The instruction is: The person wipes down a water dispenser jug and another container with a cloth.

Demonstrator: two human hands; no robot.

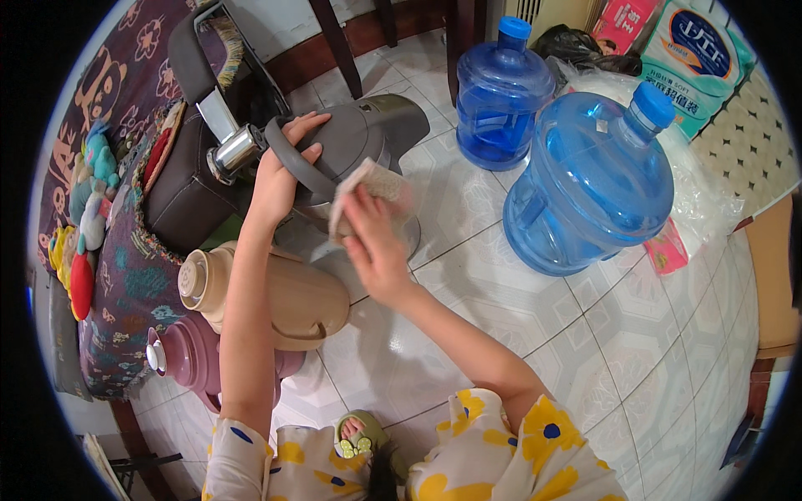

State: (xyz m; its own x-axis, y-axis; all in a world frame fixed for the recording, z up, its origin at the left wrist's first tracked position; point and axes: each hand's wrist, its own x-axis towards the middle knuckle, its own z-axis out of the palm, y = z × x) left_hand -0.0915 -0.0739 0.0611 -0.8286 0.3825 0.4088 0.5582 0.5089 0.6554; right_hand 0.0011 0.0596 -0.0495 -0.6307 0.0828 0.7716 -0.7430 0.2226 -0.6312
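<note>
A vacuum pump pot (338, 134) with a dark grey lid and a steel-looking body stands on the tiled floor. My left hand (287, 164) grips its curved grey carry handle (307, 172), with fingertips reaching over the lid. In my right hand (374, 247) is a folded beige cloth (376, 188), pressed against the pot's near side; hand and cloth are slightly blurred. Below my left forearm, partly hidden by it, stand a tan thermos flask (307, 297) and a mauve thermos flask (194, 351).
Two blue water jugs, a smaller one (501, 113) and a larger one (589, 188), stand right of the pot. Behind them are plastic bags (702, 181) and a tissue pack (689, 62). A dark armchair (188, 188) with soft toys (94, 213) is at left. My slippered foot (357, 432) shows below.
</note>
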